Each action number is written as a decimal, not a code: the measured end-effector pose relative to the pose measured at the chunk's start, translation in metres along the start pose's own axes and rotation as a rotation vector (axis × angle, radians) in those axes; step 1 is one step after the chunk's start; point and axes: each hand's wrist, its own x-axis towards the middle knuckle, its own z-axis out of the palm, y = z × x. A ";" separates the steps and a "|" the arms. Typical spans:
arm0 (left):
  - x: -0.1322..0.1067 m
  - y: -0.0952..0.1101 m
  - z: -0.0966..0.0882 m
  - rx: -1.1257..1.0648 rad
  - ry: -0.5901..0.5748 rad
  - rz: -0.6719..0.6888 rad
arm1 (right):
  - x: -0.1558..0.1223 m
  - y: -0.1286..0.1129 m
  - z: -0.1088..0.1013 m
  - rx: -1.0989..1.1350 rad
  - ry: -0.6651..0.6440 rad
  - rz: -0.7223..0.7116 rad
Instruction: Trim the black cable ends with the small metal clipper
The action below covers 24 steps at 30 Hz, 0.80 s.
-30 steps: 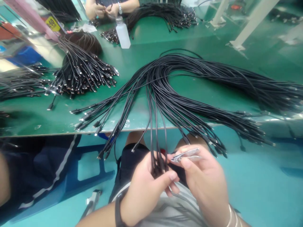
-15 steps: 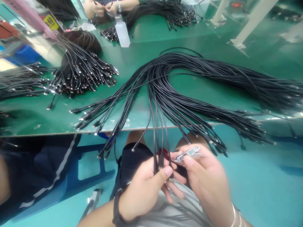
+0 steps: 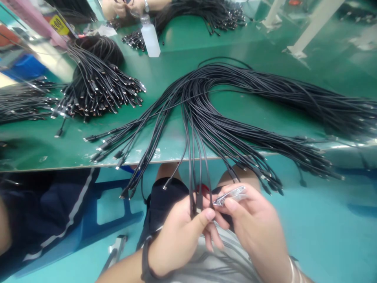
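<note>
Lying at left on a green workbench (image 3: pixel 88 165), two heaps of black cables (image 3: pixel 97 82) are sitting near one white plastic bottle (image 3: pixel 150 37). One fan of black cables (image 3: pixel 206 106) is spilling over the bench edge to the left hand (image 3: pixel 179 239), whose thumb is pressing several cable ends (image 3: pixel 196 200) against the fingers. Just beside them, the right hand (image 3: pixel 253 224) is pinching steel nail clippers (image 3: pixel 229 195) between thumb and fingers, with open teal floor (image 3: pixel 324 236) rightward.

Two bare forearms (image 3: pixel 122 273) rise from the bottom edge. The left hand (image 3: pixel 178 241) curls closed, its thumb (image 3: pixel 207 215) extended across the front, just beside the right hand (image 3: pixel 253 224), whose thumb and fingers pinch together, slightly blurred.
</note>
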 end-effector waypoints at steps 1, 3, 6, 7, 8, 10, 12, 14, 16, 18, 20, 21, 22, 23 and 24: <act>0.000 0.000 0.000 0.003 0.003 0.003 | 0.000 0.000 0.000 -0.001 -0.007 -0.004; 0.000 0.001 0.000 0.006 0.004 0.007 | 0.000 0.000 -0.001 -0.015 -0.018 -0.014; 0.000 0.001 0.000 -0.002 0.003 0.014 | 0.002 0.000 -0.001 -0.045 -0.020 -0.029; 0.000 0.001 0.000 -0.005 0.003 0.015 | 0.002 0.000 -0.001 -0.052 -0.016 -0.030; 0.000 0.000 0.001 -0.010 0.006 0.016 | 0.003 0.000 -0.001 -0.059 -0.006 -0.026; 0.000 0.000 0.000 -0.016 0.010 0.014 | 0.004 0.000 -0.001 -0.073 0.030 -0.018; 0.000 -0.001 0.000 -0.013 0.012 0.008 | 0.005 0.001 -0.001 -0.073 0.069 -0.009; 0.000 -0.001 -0.001 -0.006 0.013 -0.002 | 0.005 0.002 -0.001 -0.033 0.070 -0.002; 0.001 -0.001 -0.001 0.003 0.013 -0.019 | 0.005 0.002 -0.001 0.051 0.005 0.014; 0.001 0.001 -0.002 0.024 0.015 -0.056 | 0.004 0.001 -0.001 0.125 -0.106 0.060; 0.001 0.002 -0.003 0.057 0.012 -0.093 | 0.004 -0.001 -0.001 0.120 -0.199 0.120; 0.001 0.003 -0.003 0.069 0.010 -0.104 | 0.005 -0.003 -0.001 0.064 -0.214 0.130; 0.001 0.003 -0.004 0.074 0.004 -0.110 | 0.006 -0.006 -0.003 -0.027 -0.204 0.116; 0.000 0.003 -0.005 0.069 -0.001 -0.107 | 0.008 -0.010 -0.005 -0.149 -0.171 0.069; -0.001 0.003 -0.007 0.052 -0.004 -0.098 | 0.011 -0.014 -0.009 -0.301 -0.116 -0.011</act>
